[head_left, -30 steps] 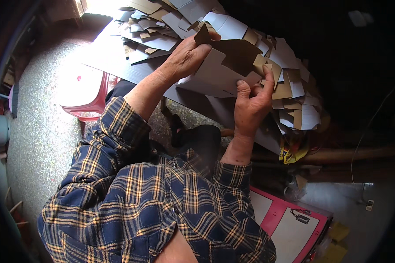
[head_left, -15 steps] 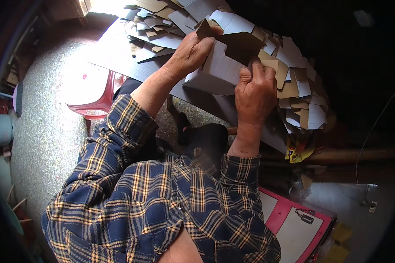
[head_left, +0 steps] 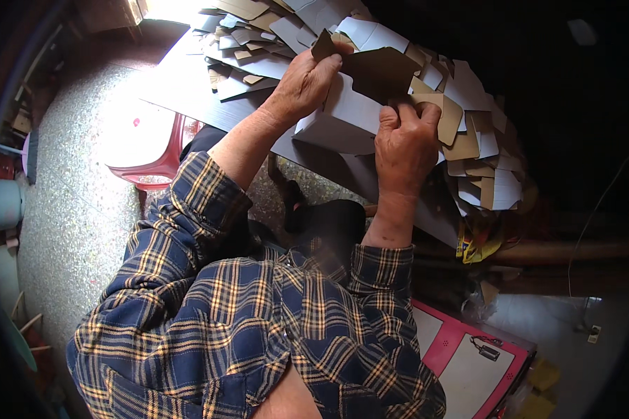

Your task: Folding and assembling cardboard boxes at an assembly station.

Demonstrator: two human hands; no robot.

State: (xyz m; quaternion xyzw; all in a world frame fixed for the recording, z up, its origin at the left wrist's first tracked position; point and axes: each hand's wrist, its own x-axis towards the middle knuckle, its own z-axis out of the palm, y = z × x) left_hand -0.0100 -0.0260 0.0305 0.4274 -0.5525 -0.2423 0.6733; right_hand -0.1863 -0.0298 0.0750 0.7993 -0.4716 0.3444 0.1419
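Observation:
A white cardboard box (head_left: 342, 120) with brown inner faces rests near the table's front edge, its flaps standing up at the top. My left hand (head_left: 305, 82) is closed on the box's left upper edge, with a small brown flap sticking up beside the thumb. On the right side, my right hand (head_left: 410, 143) has its fingers curled over the box's edge next to the large brown flap (head_left: 381, 72). Its fingertips are partly hidden behind that edge. The inside of the box is mostly out of sight.
Overlapping flat white and brown cardboard pieces (head_left: 468, 87) cover the far and right parts of the table (head_left: 182, 80). A red stool with a pale seat (head_left: 138, 136) stands at left. A pink-framed white panel (head_left: 479, 363) lies at lower right, and a blue bucket (head_left: 5, 204) sits far left.
My right hand's fingers have curled further in, and the extended index finger is now bent at the box edge. The large brown flap has shifted slightly left; my left hand keeps its grip.

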